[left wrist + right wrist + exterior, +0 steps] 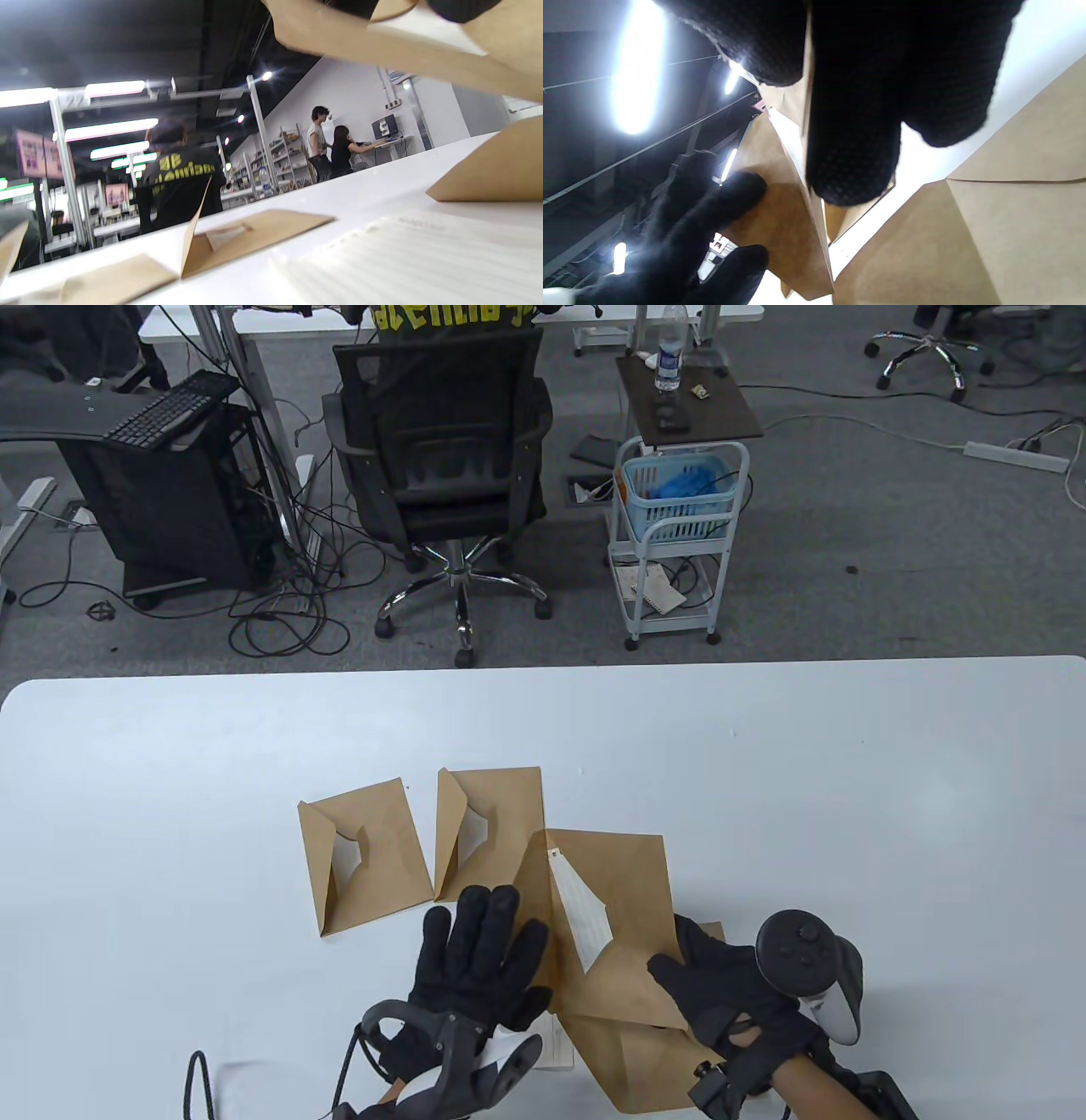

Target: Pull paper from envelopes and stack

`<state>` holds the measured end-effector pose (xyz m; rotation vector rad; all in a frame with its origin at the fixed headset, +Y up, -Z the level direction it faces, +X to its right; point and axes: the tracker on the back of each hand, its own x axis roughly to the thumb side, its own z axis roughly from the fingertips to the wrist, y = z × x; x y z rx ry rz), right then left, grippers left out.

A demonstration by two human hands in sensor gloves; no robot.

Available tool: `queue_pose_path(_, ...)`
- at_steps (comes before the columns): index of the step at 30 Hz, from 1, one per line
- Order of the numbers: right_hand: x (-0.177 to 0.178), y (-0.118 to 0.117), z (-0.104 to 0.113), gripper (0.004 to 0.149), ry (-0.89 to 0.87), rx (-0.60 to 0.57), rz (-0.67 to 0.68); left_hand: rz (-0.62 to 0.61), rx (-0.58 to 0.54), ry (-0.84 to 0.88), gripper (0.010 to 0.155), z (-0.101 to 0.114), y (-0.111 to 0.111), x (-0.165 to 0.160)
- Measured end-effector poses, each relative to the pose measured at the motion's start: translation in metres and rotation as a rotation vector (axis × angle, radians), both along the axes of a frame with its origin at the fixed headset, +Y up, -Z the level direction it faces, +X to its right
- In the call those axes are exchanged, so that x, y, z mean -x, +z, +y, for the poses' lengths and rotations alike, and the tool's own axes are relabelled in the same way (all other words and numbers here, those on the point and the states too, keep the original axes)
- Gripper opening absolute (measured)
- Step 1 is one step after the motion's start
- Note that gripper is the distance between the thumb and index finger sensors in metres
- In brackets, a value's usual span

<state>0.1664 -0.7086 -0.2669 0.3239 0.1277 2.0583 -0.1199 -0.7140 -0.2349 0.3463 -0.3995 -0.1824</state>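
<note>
Holding the big brown envelope (619, 916) off the white table (764, 780), your right hand (721, 984) grips its right edge, thumb laid over the front face and the other fingers hidden behind the paper; the right wrist view shows gloved fingertips (852, 161) clamped on the brown edge. The envelope's flap gapes open toward you, and a white printed sheet (581, 912) shows inside the opening, still mostly within the pocket.

Your left hand (479, 963) is spread wide, fingers fanned and gripping nothing, its fingertips at the left edge of that envelope. Whether the palm presses the paper or only hovers beside it I cannot tell from above; in the right wrist view the left fingers lie against the brown face.

Under your hands, near the table's front edge, another brown envelope (645, 1069) lies flat, and a white sheet (556, 1048) pokes out beside it, just below your left hand. The left wrist view shows a lined white page (403, 258) flat on the table close to the camera.

Farther out, two smaller brown envelopes lie side by side, apart from each other: the left one (365, 857) and the middle one (492, 831), each with its flap open and white paper visible inside.
</note>
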Motion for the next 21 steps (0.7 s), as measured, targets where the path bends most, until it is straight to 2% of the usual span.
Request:
queue_pose_path(5,0.001,0.000,-0.004,0.046,-0.122,0.077,0.071,0.021,0.143,0.101,0.066,-0.006,-0.009,0.008)
queue_pose_path(11,-0.005,-0.001,-0.011,0.046,-0.226,0.146,0.086,-0.052,0.175,0.170,0.068,-0.005,-0.007,0.004)
queue_pose_path(21,-0.001,-0.004,-0.021,0.049,-0.342,0.228,0.171,-0.073,0.344,0.535,0.062,-0.001,-0.014,0.018)
